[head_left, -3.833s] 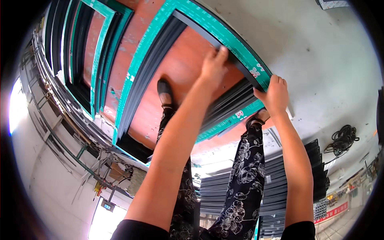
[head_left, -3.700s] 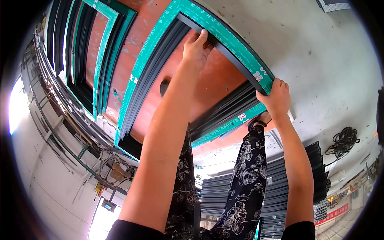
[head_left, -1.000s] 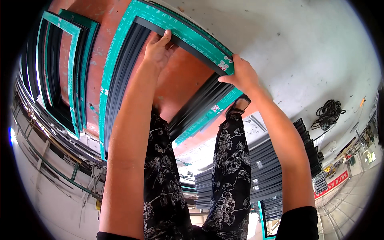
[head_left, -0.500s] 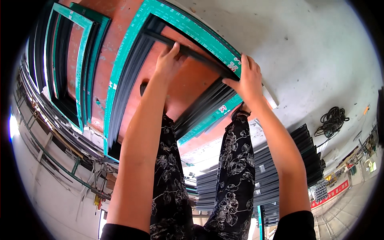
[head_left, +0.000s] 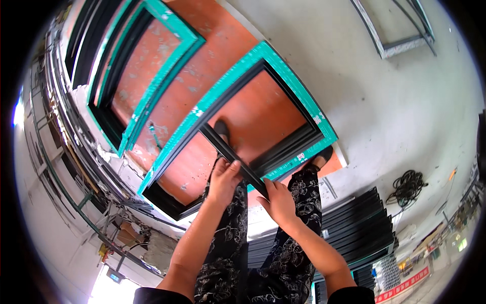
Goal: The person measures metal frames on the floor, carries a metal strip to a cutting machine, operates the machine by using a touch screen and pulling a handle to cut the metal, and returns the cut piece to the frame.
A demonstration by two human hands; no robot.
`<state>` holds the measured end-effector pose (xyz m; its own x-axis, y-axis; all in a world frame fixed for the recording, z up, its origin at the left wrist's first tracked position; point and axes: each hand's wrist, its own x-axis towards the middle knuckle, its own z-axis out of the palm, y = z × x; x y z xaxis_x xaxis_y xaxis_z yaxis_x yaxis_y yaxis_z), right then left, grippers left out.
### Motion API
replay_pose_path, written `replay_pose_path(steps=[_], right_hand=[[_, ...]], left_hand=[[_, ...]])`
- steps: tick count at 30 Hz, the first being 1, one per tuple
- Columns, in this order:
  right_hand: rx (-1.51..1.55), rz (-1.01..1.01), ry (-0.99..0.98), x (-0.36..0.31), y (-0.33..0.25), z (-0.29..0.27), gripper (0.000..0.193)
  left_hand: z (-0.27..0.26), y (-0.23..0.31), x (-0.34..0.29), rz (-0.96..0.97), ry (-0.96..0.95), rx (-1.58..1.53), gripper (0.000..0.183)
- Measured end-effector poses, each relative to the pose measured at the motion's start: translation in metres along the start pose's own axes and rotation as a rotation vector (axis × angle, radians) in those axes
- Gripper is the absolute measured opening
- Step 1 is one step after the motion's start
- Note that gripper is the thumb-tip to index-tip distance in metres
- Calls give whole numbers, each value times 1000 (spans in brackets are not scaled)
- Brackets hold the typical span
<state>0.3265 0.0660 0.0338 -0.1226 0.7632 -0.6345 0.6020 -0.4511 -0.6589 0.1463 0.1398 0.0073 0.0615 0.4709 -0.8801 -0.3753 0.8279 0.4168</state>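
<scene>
A large rectangular frame [head_left: 294,87] with a green film-covered face and black inner sides lies in front of my feet. Across its opening, at a slant, runs a narrow black bar [head_left: 220,146]. Its far end is by the frame's left long side, and its near end reaches over the right side toward me. My left hand [head_left: 225,181] is closed round the bar's nearer half. Close to the near end, my right hand [head_left: 279,201] grips the same bar, thumb on one side and fingers on the other.
Similar green and black frames [head_left: 174,83] lean in a stack at the left. Dark long profiles [head_left: 354,218] are piled at the right, near a coil of black cable [head_left: 406,187]. Another frame [head_left: 400,49] lies on the pale floor at far right. My shoes stand by the green frame.
Both hands have come nearer to me, bringing the bar from beside the frame's far end to a slant across its middle. My right hand has left the frame's corner for the bar.
</scene>
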Motion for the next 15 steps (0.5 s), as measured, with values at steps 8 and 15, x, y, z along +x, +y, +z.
replay_pose_path(steps=[8,15], right_hand=[[311,256,59,-116,-130,5,37],[1007,549,-316,-237,-227,42,17]], left_hand=[[-3,72,-144,-56,-186,72,27],[-66,85,-312,-238,-437,-103,33]])
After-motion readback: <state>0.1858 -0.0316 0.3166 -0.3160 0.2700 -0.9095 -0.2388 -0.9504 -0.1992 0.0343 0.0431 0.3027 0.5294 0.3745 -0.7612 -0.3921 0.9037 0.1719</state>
